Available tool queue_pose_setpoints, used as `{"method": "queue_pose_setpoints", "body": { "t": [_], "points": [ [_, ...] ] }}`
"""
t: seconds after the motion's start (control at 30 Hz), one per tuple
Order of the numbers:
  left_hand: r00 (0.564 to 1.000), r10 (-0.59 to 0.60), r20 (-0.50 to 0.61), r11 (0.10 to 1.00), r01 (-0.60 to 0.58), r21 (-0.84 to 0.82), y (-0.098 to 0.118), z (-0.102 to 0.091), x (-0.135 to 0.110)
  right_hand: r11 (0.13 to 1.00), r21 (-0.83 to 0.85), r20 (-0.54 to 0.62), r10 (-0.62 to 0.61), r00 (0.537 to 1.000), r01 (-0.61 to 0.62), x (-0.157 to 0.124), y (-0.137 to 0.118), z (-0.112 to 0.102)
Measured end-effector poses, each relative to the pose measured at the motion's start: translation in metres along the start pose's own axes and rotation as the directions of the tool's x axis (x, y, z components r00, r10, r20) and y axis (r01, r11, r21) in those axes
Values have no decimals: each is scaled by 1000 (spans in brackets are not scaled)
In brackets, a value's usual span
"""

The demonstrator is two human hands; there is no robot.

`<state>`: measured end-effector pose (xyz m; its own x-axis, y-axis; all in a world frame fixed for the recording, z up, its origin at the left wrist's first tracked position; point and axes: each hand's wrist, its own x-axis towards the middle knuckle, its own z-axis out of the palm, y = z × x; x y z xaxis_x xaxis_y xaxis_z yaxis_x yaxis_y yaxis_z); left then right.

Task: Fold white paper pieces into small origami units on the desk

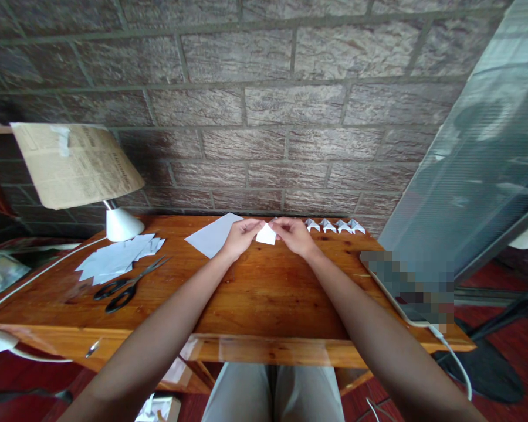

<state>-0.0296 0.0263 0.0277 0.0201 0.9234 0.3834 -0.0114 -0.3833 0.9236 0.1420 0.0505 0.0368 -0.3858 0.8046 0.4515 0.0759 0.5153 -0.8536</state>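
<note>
A small folded piece of white paper (266, 235) is held up between my two hands above the back of the wooden desk. My left hand (243, 235) pinches its upper left edge between thumb and fingers. At its upper right, my right hand (293, 234) pinches it in the same way. Just left of my left hand, a larger white sheet (212, 235) lies flat, turned cornerwise. Beyond my right hand stands a row of several small folded paper shapes (328, 226), partly hidden by that hand.
On the left are a stack of cut paper pieces (114, 258), scissors (129, 284) with black handles, and a lamp (124, 225) with its cord. A tablet-like device (405, 290), blurred out, lies at the right with a cable. A brick wall (264, 105) rises behind the desk (273, 293).
</note>
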Motion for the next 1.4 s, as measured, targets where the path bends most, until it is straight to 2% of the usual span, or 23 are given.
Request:
{"method": "queue_pose_setpoints", "body": {
  "t": [0.17, 0.23, 0.3, 0.47, 0.73, 0.87, 1.07, 1.17, 1.27, 1.4],
  "points": [
    [992, 122, -10, 991, -121, 52, -2, 4, 0, 999, -34, -57, -42, 997, 40, 0, -3, 4],
    [991, 130, -23, 989, -128, 76, -2, 5, 0, 998, -41, -79, -47, 996, 44, -1, -4, 5],
    [996, 91, -12, 994, -91, 64, -2, 5, -1, 998, -48, -90, -49, 995, 45, -1, -6, 5],
    [994, -10, 112, 1000, 7, 28, 3, 0, -1, 997, -69, -103, -53, 993, 46, -2, -7, 3],
    [987, 11, 158, 1000, -14, 18, -1, -4, 2, 998, -59, -33, -10, 999, 8, -1, -1, 0],
    [980, -42, 193, 999, 46, -17, -6, -6, 3, 997, -71, -25, -35, 999, 33, 0, 4, -1],
    [931, -179, 319, 967, 226, -115, -7, -15, 3, 995, -92, -3, -31, 1000, 31, 1, 5, -3],
    [912, -196, 360, 956, 259, -134, -10, -16, 3, 999, -37, -32, 11, 999, -12, 1, 5, -5],
    [939, -184, 290, 963, 231, -137, -12, -13, 4, 998, -3, -19, 68, 998, -68, 1, 6, -8],
    [969, -185, 161, 964, 210, -160, -11, -11, 5, 988, -10, 108, 156, 982, -156, 0, 8, -10]
  ]
}}
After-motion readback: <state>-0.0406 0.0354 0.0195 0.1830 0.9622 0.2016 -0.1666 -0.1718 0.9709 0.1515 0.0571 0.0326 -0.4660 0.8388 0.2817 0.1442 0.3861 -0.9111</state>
